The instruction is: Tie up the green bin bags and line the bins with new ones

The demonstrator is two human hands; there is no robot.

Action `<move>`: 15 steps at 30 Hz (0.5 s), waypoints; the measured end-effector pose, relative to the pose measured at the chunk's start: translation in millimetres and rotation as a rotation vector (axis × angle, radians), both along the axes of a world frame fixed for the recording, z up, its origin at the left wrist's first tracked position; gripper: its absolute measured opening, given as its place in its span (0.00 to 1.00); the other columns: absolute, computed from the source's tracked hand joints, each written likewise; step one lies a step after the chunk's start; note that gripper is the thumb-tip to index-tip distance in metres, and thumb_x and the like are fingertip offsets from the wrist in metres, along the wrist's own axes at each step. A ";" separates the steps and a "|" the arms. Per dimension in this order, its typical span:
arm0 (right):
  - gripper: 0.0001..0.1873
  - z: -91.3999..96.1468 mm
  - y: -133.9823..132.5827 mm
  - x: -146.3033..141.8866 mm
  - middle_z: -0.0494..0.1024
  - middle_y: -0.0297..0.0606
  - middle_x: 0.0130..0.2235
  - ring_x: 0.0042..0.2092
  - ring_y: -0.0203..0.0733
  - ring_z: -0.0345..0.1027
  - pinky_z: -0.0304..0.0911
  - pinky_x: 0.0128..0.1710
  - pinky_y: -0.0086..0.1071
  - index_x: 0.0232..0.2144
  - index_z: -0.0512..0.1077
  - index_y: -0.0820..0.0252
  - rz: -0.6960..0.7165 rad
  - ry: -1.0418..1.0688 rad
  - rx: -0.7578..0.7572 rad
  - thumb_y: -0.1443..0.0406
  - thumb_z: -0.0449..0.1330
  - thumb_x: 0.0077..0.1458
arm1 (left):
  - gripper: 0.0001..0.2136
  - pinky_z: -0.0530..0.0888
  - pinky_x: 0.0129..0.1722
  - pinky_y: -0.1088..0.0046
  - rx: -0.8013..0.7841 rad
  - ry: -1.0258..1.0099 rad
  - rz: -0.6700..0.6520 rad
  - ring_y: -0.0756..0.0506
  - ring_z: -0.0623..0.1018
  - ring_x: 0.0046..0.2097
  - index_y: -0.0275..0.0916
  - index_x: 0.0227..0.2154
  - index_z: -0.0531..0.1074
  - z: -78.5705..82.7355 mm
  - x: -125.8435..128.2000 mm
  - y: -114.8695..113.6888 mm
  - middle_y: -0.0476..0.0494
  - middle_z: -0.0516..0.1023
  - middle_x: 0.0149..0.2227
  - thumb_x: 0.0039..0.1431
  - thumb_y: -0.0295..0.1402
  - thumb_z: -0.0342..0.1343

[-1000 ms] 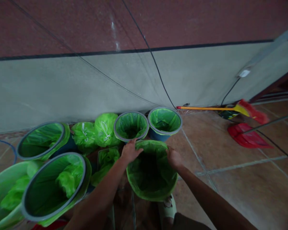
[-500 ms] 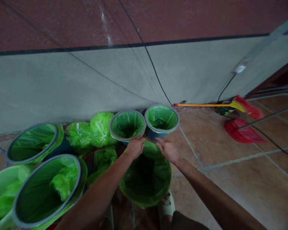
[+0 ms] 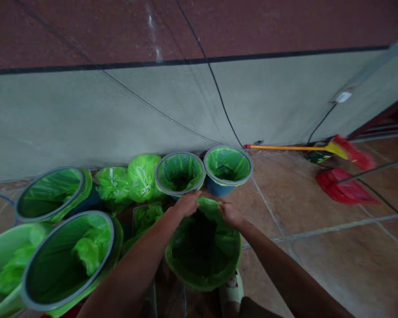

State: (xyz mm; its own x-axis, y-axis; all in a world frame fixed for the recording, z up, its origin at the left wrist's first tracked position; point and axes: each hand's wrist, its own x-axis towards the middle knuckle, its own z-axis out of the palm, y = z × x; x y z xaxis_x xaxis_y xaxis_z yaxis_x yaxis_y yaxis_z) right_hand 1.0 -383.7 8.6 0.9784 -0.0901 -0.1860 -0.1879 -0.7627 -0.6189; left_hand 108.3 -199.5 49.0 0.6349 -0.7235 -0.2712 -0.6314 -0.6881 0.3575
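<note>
A bin lined with a green trash bag (image 3: pixel 204 278) stands on the floor in front of my feet, its mouth facing up and its inside dark. My left hand (image 3: pixel 188 204) grips the bag's edge at the far left of the rim, fingers curled over it. At the far right of the rim, my right hand (image 3: pixel 230 213) is closed on the same bag edge. The liner hangs folded over the rim all around. Just beyond my hands are two smaller lined bins, one grey-rimmed bin (image 3: pixel 180 192) and one blue bin (image 3: pixel 220 190), side by side.
Large lined bins (image 3: pixel 111 234) and tied green bags (image 3: pixel 142 176) crowd the left. Along the wall (image 3: pixel 119 115) lies a broom (image 3: pixel 285 148), with a red dustpan (image 3: pixel 345 187) on the tiled floor (image 3: pixel 318 251). Cables hang down the wall.
My right hand's fingers have closed on the bag's edge, where they were looser before. My left hand stays at the rim. The view has shifted slightly left.
</note>
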 end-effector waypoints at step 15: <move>0.24 46.6 -17.5 -34.7 0.74 0.50 0.53 0.53 0.48 0.68 0.61 0.53 0.39 0.58 0.63 0.63 -0.167 -0.101 -0.136 0.60 0.45 0.64 | 0.16 0.66 0.58 0.67 -0.286 -0.132 0.026 0.44 0.71 0.55 0.38 0.50 0.70 18.2 -17.1 -8.3 0.40 0.74 0.51 0.59 0.30 0.51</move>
